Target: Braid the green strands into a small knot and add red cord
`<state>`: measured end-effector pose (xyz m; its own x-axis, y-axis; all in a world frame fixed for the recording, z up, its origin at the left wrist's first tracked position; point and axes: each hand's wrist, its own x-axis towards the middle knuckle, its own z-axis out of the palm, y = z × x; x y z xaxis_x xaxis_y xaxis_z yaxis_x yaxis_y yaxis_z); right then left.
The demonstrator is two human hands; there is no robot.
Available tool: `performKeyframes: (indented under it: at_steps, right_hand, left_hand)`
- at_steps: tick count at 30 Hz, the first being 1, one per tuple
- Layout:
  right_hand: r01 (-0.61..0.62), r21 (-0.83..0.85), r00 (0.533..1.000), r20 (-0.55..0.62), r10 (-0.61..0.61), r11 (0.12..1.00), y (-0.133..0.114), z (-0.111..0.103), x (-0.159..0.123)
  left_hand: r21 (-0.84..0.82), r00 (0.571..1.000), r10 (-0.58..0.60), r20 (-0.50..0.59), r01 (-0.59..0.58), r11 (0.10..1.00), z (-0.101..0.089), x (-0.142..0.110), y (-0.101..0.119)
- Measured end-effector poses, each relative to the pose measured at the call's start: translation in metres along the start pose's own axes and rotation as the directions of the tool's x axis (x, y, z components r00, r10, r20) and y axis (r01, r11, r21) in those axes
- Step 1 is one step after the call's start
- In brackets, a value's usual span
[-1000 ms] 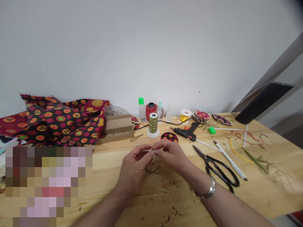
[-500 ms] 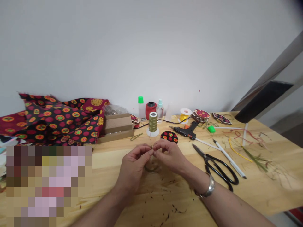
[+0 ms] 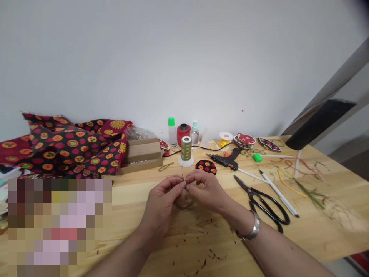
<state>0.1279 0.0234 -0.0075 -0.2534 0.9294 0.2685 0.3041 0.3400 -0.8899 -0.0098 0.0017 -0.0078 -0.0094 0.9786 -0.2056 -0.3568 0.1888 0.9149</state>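
Fingertips pinched, my left hand (image 3: 161, 202) and my right hand (image 3: 206, 191) meet over the middle of the table. Between them they grip a thin olive cord (image 3: 183, 177), whose short end pokes up above the fingers. A blurred loop of what looks like the same cord hangs below, partly hidden by the hands. Just beyond stands a spool of olive thread (image 3: 186, 149) on a white base. A round patterned fabric piece (image 3: 206, 167) lies behind my right hand.
To the right lie black-handled scissors (image 3: 261, 202), a white pen (image 3: 279, 194), a glue gun (image 3: 226, 159) and loose threads (image 3: 313, 192). Patterned cloth (image 3: 75, 144) and a cardboard box (image 3: 144, 154) are at left. Bottles, red thread (image 3: 183, 135) and a yellow spool (image 3: 225, 141) line the wall.
Both hands have shifted very slightly left, still pinching the cord. The things on the table have stayed put.
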Motion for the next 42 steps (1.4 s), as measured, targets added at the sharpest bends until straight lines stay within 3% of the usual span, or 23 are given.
performKeyframes:
  at_steps: [8, 12, 22, 25, 28, 31, 33, 35, 38, 42]
  right_hand:
    - [-0.037, -0.080, 0.999, 0.008, 0.038, 0.996, -0.005, 0.000, -0.001]
    - [-0.034, -0.136, 0.999, 0.019, 0.037, 0.990, -0.007, -0.001, -0.001]
    - [-0.062, -0.147, 0.998, -0.015, 0.060, 0.987, 0.002, -0.005, 0.002]
    - [-0.102, -0.071, 0.992, -0.081, 0.096, 0.992, 0.004, -0.007, 0.004]
    - [-0.054, 0.241, 0.990, -0.113, 0.083, 0.969, 0.001, -0.013, 0.004]
    - [0.014, 0.586, 0.999, -0.035, 0.007, 0.810, -0.007, -0.019, 0.001]
    - [-0.033, 0.673, 0.999, 0.031, 0.016, 0.739, -0.012, -0.022, 0.000]
    - [-0.099, 0.650, 0.994, 0.027, 0.108, 0.754, -0.013, -0.021, 0.000]
    - [-0.199, 0.493, 0.966, -0.044, 0.253, 0.847, -0.011, -0.015, 0.003]
    - [-0.302, 0.406, 0.948, 0.035, 0.315, 0.863, -0.008, -0.007, 0.005]
  left_hand:
    - [-0.044, 0.999, -0.016, 0.051, 0.018, 0.999, 0.000, -0.001, 0.001]
    - [-0.100, 0.995, -0.076, 0.068, 0.083, 0.991, 0.001, 0.000, 0.002]
    - [-0.240, 0.992, -0.118, -0.035, 0.107, 0.965, -0.005, 0.006, 0.011]
    - [-0.262, 0.995, -0.092, -0.050, 0.076, 0.962, -0.009, 0.011, 0.014]
    - [-0.270, 0.994, -0.077, -0.077, 0.054, 0.961, -0.013, 0.015, 0.015]
    - [-0.261, 0.996, -0.054, -0.066, 0.035, 0.965, -0.013, 0.016, 0.014]
    - [-0.222, 0.999, -0.047, -0.027, 0.040, 0.974, -0.012, 0.014, 0.013]
    - [-0.180, 0.998, -0.060, 0.000, 0.059, 0.982, -0.008, 0.011, 0.012]
    - [-0.116, 0.995, -0.098, 0.002, 0.098, 0.988, -0.003, 0.006, 0.010]
    - [-0.008, 0.994, -0.089, 0.057, 0.089, 0.996, -0.001, 0.003, 0.005]
